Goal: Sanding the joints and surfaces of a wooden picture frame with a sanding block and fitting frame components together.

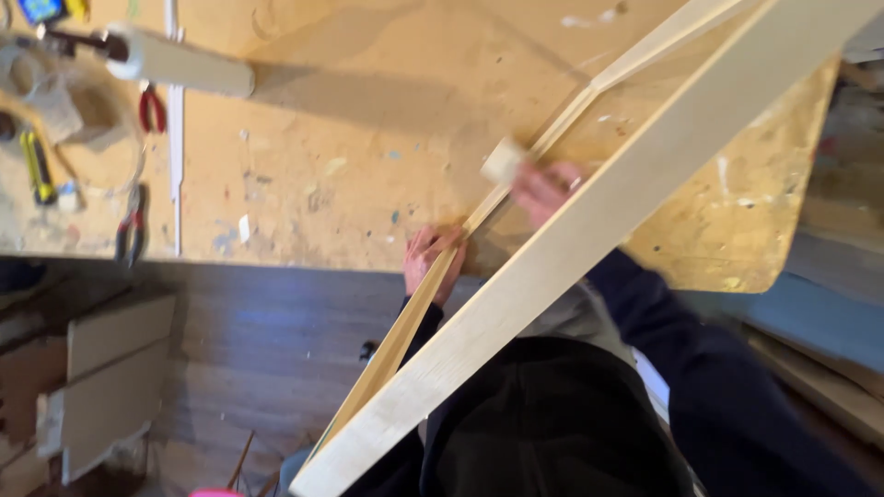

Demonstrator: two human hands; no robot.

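At frame centre, the left hand [431, 260] pinches the wooden frame [589, 230] steady while the right hand [543, 187] grips a small sanding block [503, 161]; long, even strokes suit best.

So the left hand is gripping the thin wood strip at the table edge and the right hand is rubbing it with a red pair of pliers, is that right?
Not quite. The head view shows the right hand holding a small pale block, not pliers, against the thin wood strip. The left hand does grip the strip at the table edge.
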